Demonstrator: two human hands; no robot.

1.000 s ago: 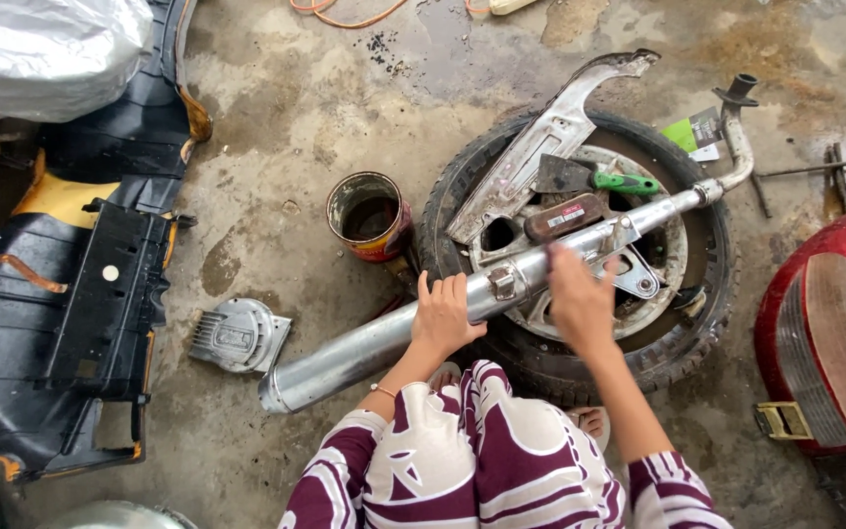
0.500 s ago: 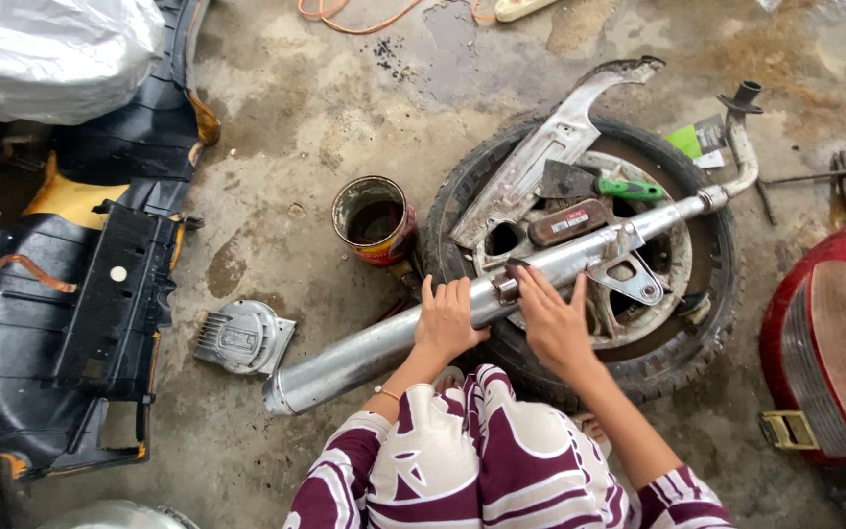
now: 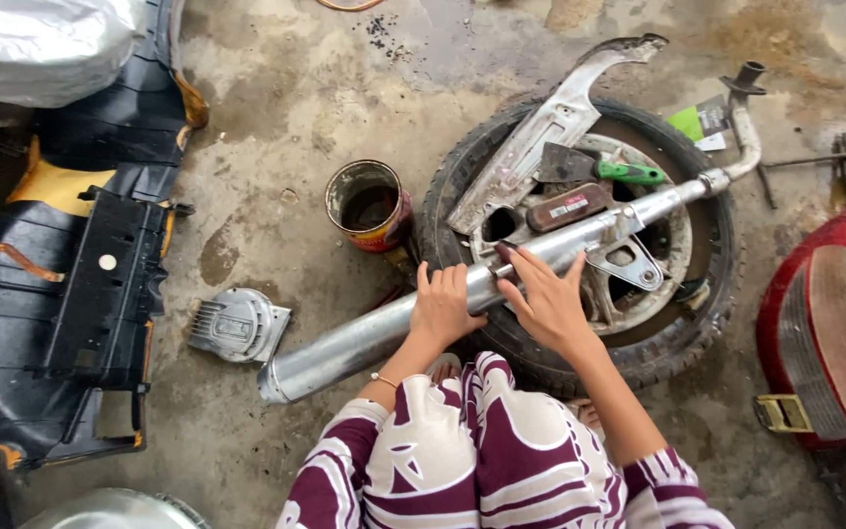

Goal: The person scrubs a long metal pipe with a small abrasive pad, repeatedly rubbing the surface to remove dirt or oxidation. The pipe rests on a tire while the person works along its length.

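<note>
A long silver exhaust pipe [image 3: 345,348] lies slantwise across a black motorcycle wheel [image 3: 682,338] on the concrete floor. My left hand [image 3: 443,306] rests flat on the pipe's middle, fingers spread. Just to its right, my right hand [image 3: 540,299] presses on the same pipe, fingertips at a small dark piece near the mounting bracket [image 3: 629,263]. On the wheel lie a silver chain cover [image 3: 540,147], a scraper with a green handle [image 3: 629,173] and a brown brush-like block [image 3: 570,207]. My patterned maroon and white clothing fills the bottom.
A rusty tin can [image 3: 369,206] stands left of the wheel. A grey finned engine cover [image 3: 237,325] lies near the pipe's wide end. Black and yellow scooter body panels [image 3: 61,294] fill the left side. A red tail-light panel [image 3: 824,333] sits at the right.
My right hand has slid left and down along the pipe, closer to my left hand. The left hand has stayed on the pipe.
</note>
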